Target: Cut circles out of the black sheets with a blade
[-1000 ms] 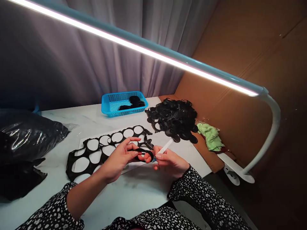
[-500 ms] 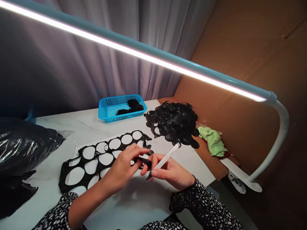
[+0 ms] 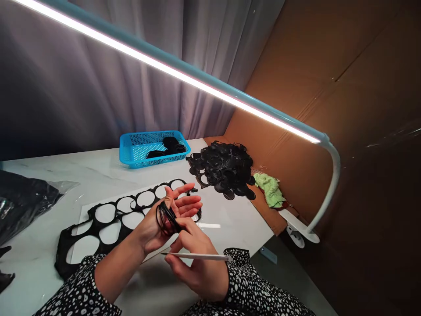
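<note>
My left hand is turned palm up with its fingers spread, and several thin black rings lie across the palm. My right hand touches the rings with its fingertips. Between its thumb and fingers it also holds a white pen-like tool with a dark tip pointing left. Behind and left of my hands, a black sheet with round holes lies on a white board. A pile of black rings and discs sits farther back.
A blue basket with black pieces stands at the back of the white table. A green cloth lies right of the pile. A lamp arches overhead. A black plastic bag is at the left.
My left hand has turned palm up and opened, with the rings now on its palm. My right hand has moved down and left, its tool now nearly level. The view has shifted right.
</note>
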A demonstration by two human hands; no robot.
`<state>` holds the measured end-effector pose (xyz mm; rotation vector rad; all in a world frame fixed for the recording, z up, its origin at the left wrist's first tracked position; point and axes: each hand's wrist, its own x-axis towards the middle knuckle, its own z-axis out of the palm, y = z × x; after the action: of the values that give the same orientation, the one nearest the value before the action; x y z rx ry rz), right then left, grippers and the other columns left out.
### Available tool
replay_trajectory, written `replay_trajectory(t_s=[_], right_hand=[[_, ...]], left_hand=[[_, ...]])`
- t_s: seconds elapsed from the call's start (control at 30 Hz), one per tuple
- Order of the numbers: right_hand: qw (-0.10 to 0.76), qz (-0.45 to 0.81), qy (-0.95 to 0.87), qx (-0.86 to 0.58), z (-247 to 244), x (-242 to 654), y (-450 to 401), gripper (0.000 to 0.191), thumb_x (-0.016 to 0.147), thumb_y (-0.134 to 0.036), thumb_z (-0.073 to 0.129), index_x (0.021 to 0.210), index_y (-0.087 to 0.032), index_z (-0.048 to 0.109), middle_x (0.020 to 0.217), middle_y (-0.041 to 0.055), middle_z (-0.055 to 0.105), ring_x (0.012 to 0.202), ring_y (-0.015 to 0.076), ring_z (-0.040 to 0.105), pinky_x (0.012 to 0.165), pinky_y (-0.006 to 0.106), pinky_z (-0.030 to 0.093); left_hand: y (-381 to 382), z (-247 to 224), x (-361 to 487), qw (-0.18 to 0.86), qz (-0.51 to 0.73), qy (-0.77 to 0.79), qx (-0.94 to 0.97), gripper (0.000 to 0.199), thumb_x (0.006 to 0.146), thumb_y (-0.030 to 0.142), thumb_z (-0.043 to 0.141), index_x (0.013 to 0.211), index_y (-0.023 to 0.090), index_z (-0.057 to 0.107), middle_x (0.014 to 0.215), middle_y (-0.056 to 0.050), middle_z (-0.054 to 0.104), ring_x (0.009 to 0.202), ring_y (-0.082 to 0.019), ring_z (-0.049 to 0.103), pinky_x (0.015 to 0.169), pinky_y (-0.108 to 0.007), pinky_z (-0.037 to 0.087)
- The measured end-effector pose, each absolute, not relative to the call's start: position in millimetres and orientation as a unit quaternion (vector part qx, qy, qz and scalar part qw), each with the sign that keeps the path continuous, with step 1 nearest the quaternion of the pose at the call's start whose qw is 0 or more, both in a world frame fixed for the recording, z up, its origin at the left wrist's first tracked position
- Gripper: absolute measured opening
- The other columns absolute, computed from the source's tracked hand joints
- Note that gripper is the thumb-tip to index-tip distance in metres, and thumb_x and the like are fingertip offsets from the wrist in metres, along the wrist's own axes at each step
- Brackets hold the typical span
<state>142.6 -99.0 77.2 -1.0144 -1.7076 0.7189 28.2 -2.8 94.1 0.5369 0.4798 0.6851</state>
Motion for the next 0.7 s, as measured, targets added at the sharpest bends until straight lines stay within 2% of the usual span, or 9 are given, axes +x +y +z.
replay_trajectory(t_s=[0.33, 0.6, 0.7], right_hand=[[0.457, 0.253, -0.734, -0.434, 81, 140, -104, 0.009, 0.083, -0.013, 0.061, 0.084, -0.019, 0.055, 0.118, 0.0089, 0.056, 0.108, 0.0194, 0.058, 0.09, 0.031, 0.05], [0.474, 0.256, -0.718, -0.44, 85, 140, -102, 0.008, 0.084, -0.014, 0.06, 0.081, -0.019, 0.054, 0.107, 0.0067, 0.059, 0.1, 0.0175, 0.058, 0.085, 0.03, 0.05], [0.484, 0.251, -0.715, -0.438, 83, 141, -103, 0.009, 0.086, -0.017, 0.059, 0.079, -0.019, 0.053, 0.098, 0.0055, 0.059, 0.092, 0.0165, 0.058, 0.078, 0.029, 0.05]], left_hand=[[-12, 112, 25, 0.87, 0.341, 0.195, 0.298, 0.05, 0.099, 0.05, 0.046, 0.132, 0.014, 0.055, 0.105, -0.014, 0.074, 0.099, -0.025, 0.071, 0.089, -0.033, 0.054], [-12, 102, 27, 0.859, 0.352, 0.192, 0.319, 0.054, 0.099, 0.054, 0.042, 0.133, 0.015, 0.056, 0.107, -0.014, 0.072, 0.1, -0.025, 0.069, 0.089, -0.034, 0.053], [-11, 98, 28, 0.83, 0.352, 0.215, 0.375, 0.054, 0.096, 0.059, 0.045, 0.129, 0.018, 0.06, 0.104, -0.012, 0.072, 0.098, -0.025, 0.069, 0.088, -0.036, 0.053]])
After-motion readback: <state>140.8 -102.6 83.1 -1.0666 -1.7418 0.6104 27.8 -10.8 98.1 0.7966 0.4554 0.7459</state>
